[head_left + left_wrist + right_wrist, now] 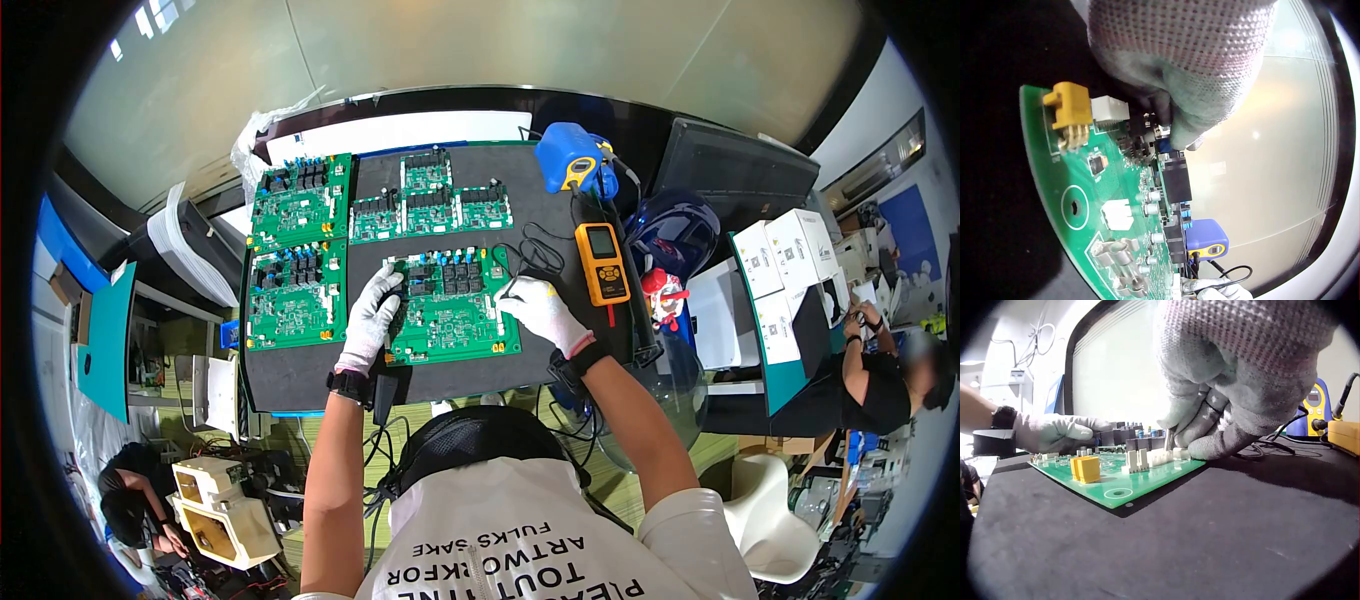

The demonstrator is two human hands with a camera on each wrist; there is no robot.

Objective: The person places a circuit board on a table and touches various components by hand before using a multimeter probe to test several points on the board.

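Observation:
A green circuit board (pixel 450 325) with black relays and white connectors lies in front of me on the dark mat. My gloved left hand (pixel 371 318) grips it at its left side. In the left wrist view the bent fingers (pixel 1200 106) close over dark parts and a blue part near the board's edge. On the right side, my gloved right hand (pixel 543 312) pinches a thin metal tool (pixel 1169 439), mostly hidden by the fingers. Its tip points down at the white connectors (pixel 1161 456) along the board's edge; I cannot tell its kind.
Two larger boards (pixel 295 295) are stacked front to back at the left. Several small relay boards (pixel 430 210) stand behind. An orange handheld meter (pixel 602 262), its black cable (pixel 540 252) and a blue-yellow device (pixel 570 158) are at the right. Another person (pixel 880 375) sits far right.

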